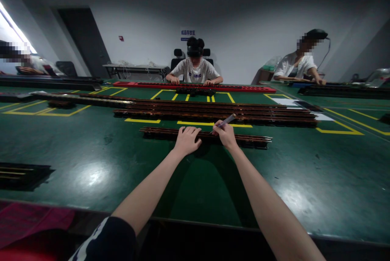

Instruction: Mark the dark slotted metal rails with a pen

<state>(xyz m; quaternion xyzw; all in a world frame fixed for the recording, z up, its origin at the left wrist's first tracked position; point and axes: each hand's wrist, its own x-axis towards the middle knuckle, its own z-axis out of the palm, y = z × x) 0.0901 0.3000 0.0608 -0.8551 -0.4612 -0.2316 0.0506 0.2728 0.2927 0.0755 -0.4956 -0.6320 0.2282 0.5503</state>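
Observation:
A bundle of long, narrow dark strips with copper-coloured lines (250,141) lies crosswise on the green table in front of me. My left hand (187,140) is laid over its middle, fingers across the far side and thumb on the near side, holding it down. In my right hand (224,133), a slim pen-like tool with a grey barrel (228,119) is pinched and tilted, its thin tip pointing down at the strips just right of my left hand. Whether the tip touches them I cannot tell.
Beyond lies a larger stack of similar strips (213,111); more dark strips (24,176) sit at the left. Yellow tape lines (341,132) mark the green table (122,188). Across it, a person (195,70) works at a red rail (252,89); another person (297,66) is at the right.

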